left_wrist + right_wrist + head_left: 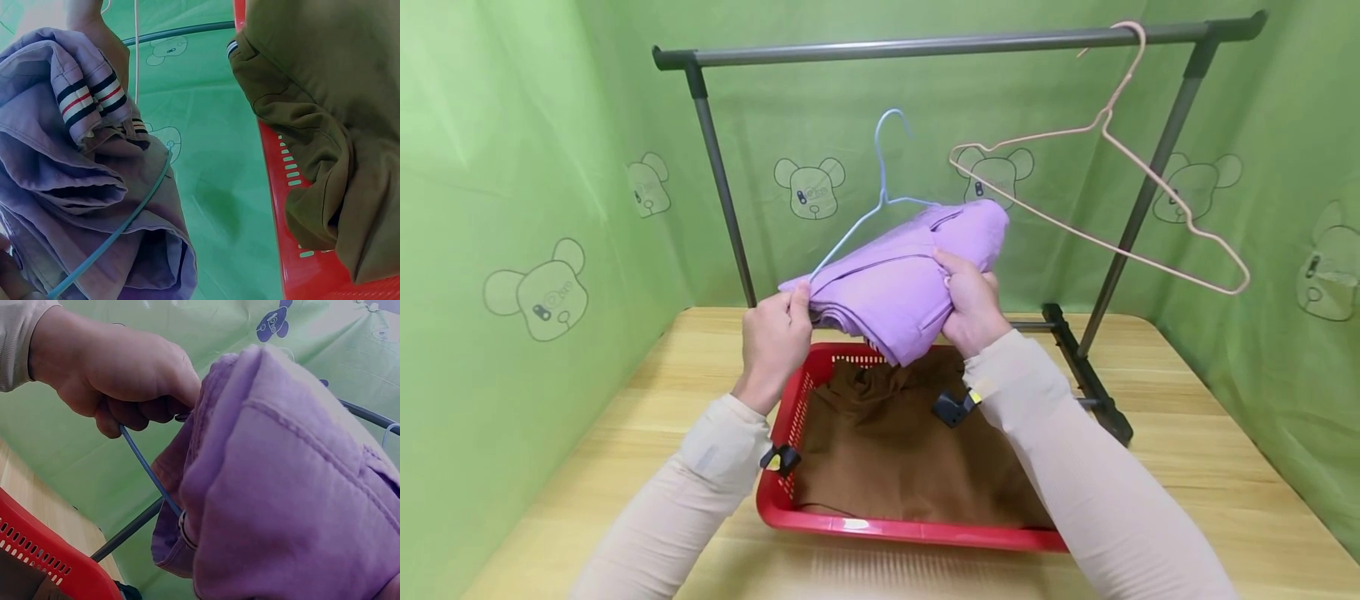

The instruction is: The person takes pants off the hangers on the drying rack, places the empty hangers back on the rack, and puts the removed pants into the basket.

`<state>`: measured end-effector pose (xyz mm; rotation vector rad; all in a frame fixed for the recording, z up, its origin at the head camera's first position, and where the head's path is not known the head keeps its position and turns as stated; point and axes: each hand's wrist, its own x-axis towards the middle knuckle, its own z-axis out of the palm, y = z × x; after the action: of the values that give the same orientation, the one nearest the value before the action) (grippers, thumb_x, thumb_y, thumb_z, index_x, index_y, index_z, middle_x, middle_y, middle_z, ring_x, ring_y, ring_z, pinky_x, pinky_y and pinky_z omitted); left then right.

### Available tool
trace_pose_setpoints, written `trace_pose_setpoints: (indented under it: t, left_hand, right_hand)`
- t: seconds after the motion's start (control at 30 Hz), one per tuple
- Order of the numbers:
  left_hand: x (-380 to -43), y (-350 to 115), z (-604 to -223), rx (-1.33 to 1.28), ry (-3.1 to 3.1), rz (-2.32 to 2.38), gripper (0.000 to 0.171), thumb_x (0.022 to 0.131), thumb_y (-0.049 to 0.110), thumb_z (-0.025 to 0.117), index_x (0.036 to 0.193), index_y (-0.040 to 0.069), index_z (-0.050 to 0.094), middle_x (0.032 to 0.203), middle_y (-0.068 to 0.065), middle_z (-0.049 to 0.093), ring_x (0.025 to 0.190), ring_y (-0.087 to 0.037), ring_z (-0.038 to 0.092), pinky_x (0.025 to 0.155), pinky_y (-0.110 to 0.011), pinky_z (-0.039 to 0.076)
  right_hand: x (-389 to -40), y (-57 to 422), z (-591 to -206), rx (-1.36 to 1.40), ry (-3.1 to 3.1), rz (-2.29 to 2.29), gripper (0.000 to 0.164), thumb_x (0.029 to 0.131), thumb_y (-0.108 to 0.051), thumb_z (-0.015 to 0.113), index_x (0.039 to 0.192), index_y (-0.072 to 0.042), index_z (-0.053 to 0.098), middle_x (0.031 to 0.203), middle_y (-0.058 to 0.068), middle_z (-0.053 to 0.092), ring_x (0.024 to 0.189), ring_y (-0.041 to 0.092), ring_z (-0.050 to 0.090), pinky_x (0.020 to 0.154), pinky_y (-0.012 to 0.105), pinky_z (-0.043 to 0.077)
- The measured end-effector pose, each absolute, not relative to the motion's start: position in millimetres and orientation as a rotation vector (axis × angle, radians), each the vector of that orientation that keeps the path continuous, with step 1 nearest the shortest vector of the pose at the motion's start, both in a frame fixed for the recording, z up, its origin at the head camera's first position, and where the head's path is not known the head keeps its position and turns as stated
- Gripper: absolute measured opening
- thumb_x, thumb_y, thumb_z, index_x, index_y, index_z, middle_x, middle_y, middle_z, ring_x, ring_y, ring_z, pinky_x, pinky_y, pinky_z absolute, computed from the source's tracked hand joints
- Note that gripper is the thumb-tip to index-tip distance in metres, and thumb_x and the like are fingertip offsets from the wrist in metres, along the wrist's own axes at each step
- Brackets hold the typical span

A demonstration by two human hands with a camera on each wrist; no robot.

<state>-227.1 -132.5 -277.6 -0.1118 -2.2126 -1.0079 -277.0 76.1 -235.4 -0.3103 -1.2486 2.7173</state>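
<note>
A light-blue clothes hanger stands hook up, with a folded purple garment draped over it. The garment has seams, slit pockets and striped trim, the trim showing in the left wrist view. My left hand grips the hanger's left corner at the garment's edge. Its curled fingers round the blue wire show in the right wrist view. On the other side my right hand holds the garment, thumb on top and the other fingers hidden beneath the cloth. Both hands hold it above a red basket.
A brown garment lies spread in the basket on the wooden table. Behind stands a grey metal rack, with a pink hanger hooked on its bar at the right. Green curtains enclose the sides and back.
</note>
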Motion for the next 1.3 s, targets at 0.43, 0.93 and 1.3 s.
trace_pose_setpoints:
  t: [0.43,0.93,1.3]
  left_hand:
    - [-229,-135,-277,-0.108,-2.205,-1.039,0.05,0.101,0.029,0.048,0.054,0.011,0.042,0.05,-0.006,0.042,0.054,-0.03,0.045,0.049,-0.038,0.035]
    - [-232,-139,-276,-0.096,-2.183,-1.048,0.051,0.101,0.03,0.048,0.054,0.011,0.041,0.049,-0.003,0.038,0.052,-0.028,0.043,0.048,-0.035,0.031]
    - [-232,-143,-276,-0.047,-2.169,-1.063,0.051,0.101,0.031,0.048,0.054,0.012,0.041,0.048,-0.003,0.039,0.051,-0.027,0.043,0.046,-0.034,0.029]
  right_hand:
    - [-274,81,-232,-0.308,-1.274,2.74,0.049,0.088,0.0,0.067,0.128,-0.002,0.04,0.123,0.011,0.056,0.11,0.024,0.059,0.089,0.031,0.051]
    - [-269,86,-233,-0.267,-1.268,2.771,0.036,0.09,0.0,0.064,0.12,-0.003,0.045,0.121,0.011,0.057,0.109,0.023,0.06,0.091,0.032,0.05]
    - [-267,90,-236,-0.28,-1.287,2.792,0.036,0.09,-0.002,0.065,0.121,-0.005,0.046,0.121,0.009,0.057,0.107,0.022,0.06,0.092,0.032,0.049]
